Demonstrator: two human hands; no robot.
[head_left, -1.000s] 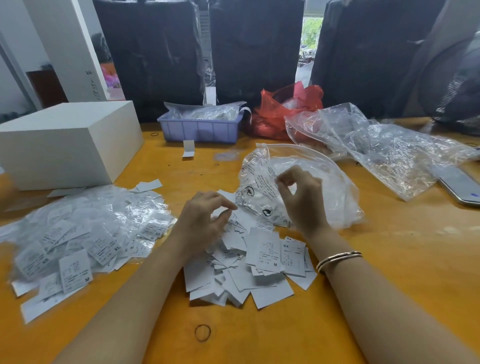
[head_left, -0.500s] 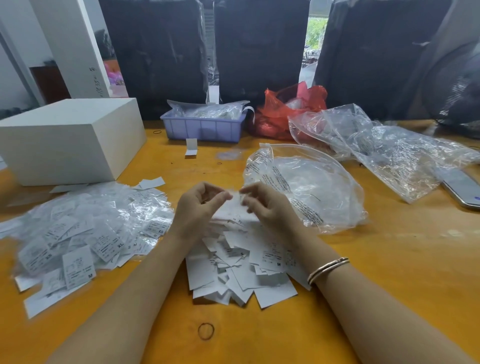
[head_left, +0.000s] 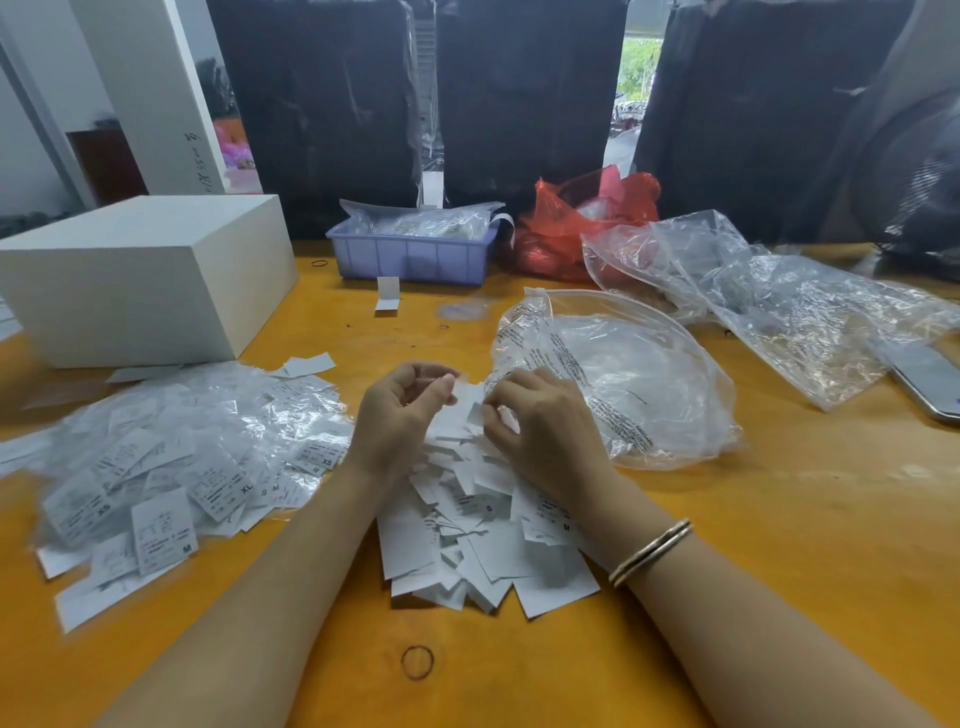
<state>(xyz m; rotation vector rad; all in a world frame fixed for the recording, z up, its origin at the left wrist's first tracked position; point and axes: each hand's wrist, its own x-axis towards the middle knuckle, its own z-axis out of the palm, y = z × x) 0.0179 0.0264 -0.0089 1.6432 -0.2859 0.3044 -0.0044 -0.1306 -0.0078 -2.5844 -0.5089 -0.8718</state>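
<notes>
Hands curl together over the label pile, left hand and right hand pinching labels.

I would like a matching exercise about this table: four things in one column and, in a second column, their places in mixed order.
Things:
1. white box
2. lilac tray
3. red plastic bag
4. rubber band

Places:
a. near edge of the table
b. back, centre
c. far left
d. back, right of the tray

Pairs: 1-c, 2-b, 3-d, 4-a.

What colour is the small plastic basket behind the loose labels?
The basket is pale lavender-blue; the head view, the only one, shows it clearly.
</notes>
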